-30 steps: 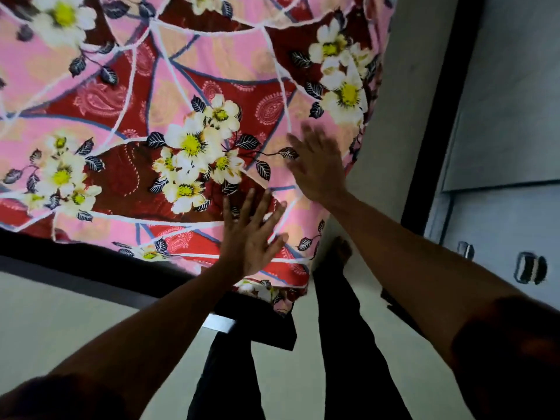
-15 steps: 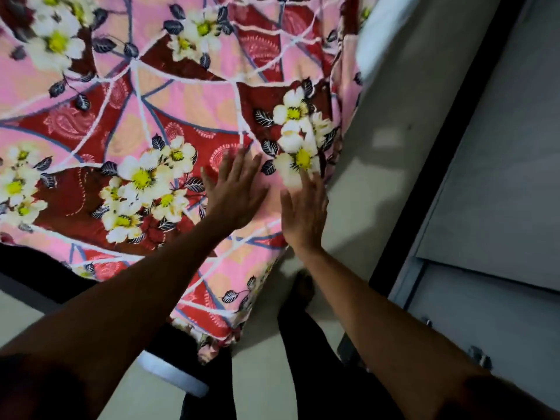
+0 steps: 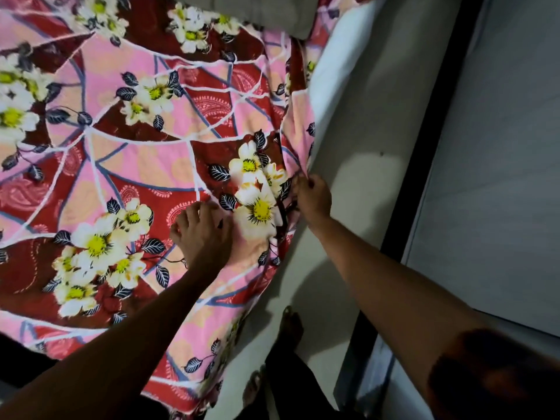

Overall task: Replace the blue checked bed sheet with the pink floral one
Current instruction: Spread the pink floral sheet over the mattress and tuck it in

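Head view: you look down on the pink floral bed sheet point(image 3: 151, 165), a cotton-like cloth with white and yellow flowers, dark leaves and deep red panels. It lies spread over the bed and fills the left and middle of the picture. Its right border hangs over the bed's side, down toward the pale floor point(image 3: 363, 183).

Your left hand point(image 3: 203, 230) lies palm down on top of the sheet, just left of a large white flower near the bed's right edge. Its fingers are fanned a little and slightly bent, with the tips on the cloth. Whether they gather any fabric cannot be told. The forearm reaches in from the lower left.

Your right hand point(image 3: 312, 198) is at the very edge of the bed, just right of the same flower. Its fingers and thumb are curled in and pinch a fold of the sheet's hanging border, and the cloth puckers into creases there. The right arm comes in straight from the lower right.

Above that hand a strip of white mattress point(image 3: 333, 65) shows beside the sheet's border. A grey pillow point(image 3: 242, 10) rests on the sheet at the top edge. Your bare foot point(image 3: 291, 325) stands on the floor below, beside the bed. To the right run a black vertical strip point(image 3: 433, 147) and a grey panel point(image 3: 500, 147).
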### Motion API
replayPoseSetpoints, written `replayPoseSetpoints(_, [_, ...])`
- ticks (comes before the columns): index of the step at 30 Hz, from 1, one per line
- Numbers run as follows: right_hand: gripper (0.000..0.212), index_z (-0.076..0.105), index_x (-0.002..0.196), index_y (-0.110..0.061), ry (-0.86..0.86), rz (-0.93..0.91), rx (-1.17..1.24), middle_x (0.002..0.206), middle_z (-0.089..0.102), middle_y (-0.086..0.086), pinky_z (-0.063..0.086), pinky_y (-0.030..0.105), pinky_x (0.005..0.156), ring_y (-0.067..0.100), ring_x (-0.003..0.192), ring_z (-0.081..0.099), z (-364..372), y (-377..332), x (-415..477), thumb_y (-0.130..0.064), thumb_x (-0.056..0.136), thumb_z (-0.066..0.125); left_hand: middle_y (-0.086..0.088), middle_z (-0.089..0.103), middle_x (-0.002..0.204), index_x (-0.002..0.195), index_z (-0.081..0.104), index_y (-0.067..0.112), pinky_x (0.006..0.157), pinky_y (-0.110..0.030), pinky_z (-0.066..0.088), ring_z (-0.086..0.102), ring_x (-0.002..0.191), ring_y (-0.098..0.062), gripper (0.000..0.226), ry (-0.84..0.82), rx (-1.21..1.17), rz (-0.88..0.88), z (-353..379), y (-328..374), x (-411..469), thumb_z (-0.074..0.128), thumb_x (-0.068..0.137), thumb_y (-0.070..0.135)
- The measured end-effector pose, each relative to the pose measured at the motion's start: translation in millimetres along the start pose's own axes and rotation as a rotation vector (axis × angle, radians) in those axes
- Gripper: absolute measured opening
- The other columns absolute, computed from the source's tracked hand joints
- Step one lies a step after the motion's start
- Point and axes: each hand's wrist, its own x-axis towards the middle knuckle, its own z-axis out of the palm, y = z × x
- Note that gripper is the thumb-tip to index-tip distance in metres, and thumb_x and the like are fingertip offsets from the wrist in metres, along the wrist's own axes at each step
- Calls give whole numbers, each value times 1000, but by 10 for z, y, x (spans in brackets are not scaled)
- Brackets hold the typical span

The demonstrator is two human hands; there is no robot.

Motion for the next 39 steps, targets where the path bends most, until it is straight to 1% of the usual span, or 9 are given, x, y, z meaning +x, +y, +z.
replayPoseSetpoints(6, [31,46,61,-15,274,-38,-34,72,53,9,37,40,67,27,74,50,-532,240,-11,-28,89,55,-11,60,99,104,65,13,73,-41,43,56,90,-34,24,114,-297,201,-8,541,616,56,97,35])
replayPoseSetpoints(10, [29,53,68,-20,37,-183,-224,74,60,8,44,42,68,31,75,59,-824,538,-168,-41,87,55,-10,61,97,103,64,13,76,-40,47,59,90,-32,20,21,-405,242,58,1082,1106,59,92,28])
replayPoseSetpoints(13, [18,63,74,-16,-167,-14,-451,76,67,2,45,36,67,29,82,65,-905,533,-72,-32,83,62,-10,62,97,103,66,12,80,-42,48,60,92,-32,29,-123,-440,260,127,1561,1559,54,86,33])
replayPoseSetpoints(17, [12,56,68,-19,25,105,-179,72,65,1,47,35,66,31,77,64,-883,-15,753,-31,72,59,-13,65,106,113,67,11,85,-42,47,60,99,-34,42,-186,-436,309,281,2089,2219,50,86,37])
replayPoseSetpoints(21, [10,67,91,-17,176,-127,-51,86,70,5,48,33,72,24,80,64,-739,-986,1784,-15,83,72,-16,66,109,120,63,9,86,-41,44,61,100,-36,44,-227,-444,323,434,2448,2721,53,87,38])
replayPoseSetpoints(24, [38,61,122,-21,131,-271,-105,112,62,5,51,32,82,16,91,60,-681,-1668,2552,-19,85,71,-11,64,114,126,54,13,85,-41,50,60,105,-30,49,-307,-497,234,533,2761,3039,62,89,44])
replayPoseSetpoints(28, [70,46,145,-26,15,-464,-459,138,48,9,49,40,93,31,118,55,-717,-2045,3318,-16,81,73,-19,57,122,128,47,8,81,-39,46,57,109,-35,50,-412,-460,89,674,3014,3234,68,87,28])
replayPoseSetpoints(33, [30,65,113,-12,-20,-684,-881,115,59,17,52,45,80,41,101,61,-998,-2192,3854,-6,85,56,-10,57,106,109,55,11,70,-33,38,57,94,-31,31,-317,-497,208,773,3149,3246,59,79,9])
replayPoseSetpoints(39, [21,66,96,-3,27,-587,-1013,97,61,25,50,47,72,47,89,61,-1972,-1899,4336,-18,85,56,-5,62,117,113,62,19,78,-35,53,62,103,-29,42,-654,-348,673,820,3532,3101,54,73,9])
